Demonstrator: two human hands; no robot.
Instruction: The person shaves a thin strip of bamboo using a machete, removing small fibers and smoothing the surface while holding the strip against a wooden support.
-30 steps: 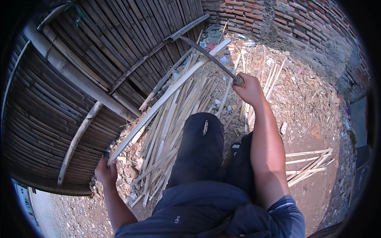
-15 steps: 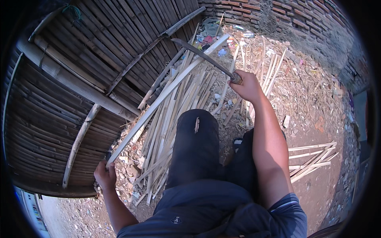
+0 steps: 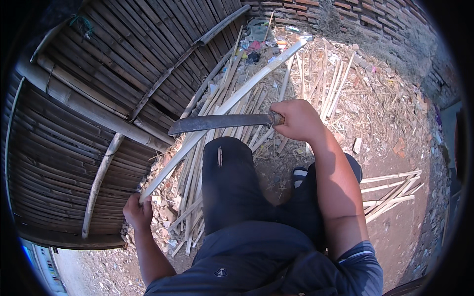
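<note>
My right hand (image 3: 299, 120) is closed round the short handle of a machete (image 3: 222, 123). Its dark, curved blade points left, crossing in view over a long pale bamboo strip (image 3: 252, 82); I cannot tell whether the two touch. Low on the left, my left hand (image 3: 138, 212) grips the near end of that strip. The strip slants up and away to the right, its far end near the rubbish by the wall. Beneath it lies a heap of split bamboo strips (image 3: 189, 182) on the ground, partly hidden by my knee.
A bamboo-slat wall (image 3: 64, 163) with pole supports stands close on the left. At the back rises a brick wall (image 3: 375, 19). More strips lie in a small pile (image 3: 390, 195) at right and another bundle (image 3: 336, 89) ahead. Rubble and scraps litter the ground.
The machete has swung from pointing up and left to nearly level, its blade now nearer me. The strip's far end has shifted right. My left hand has moved slightly right and up.
</note>
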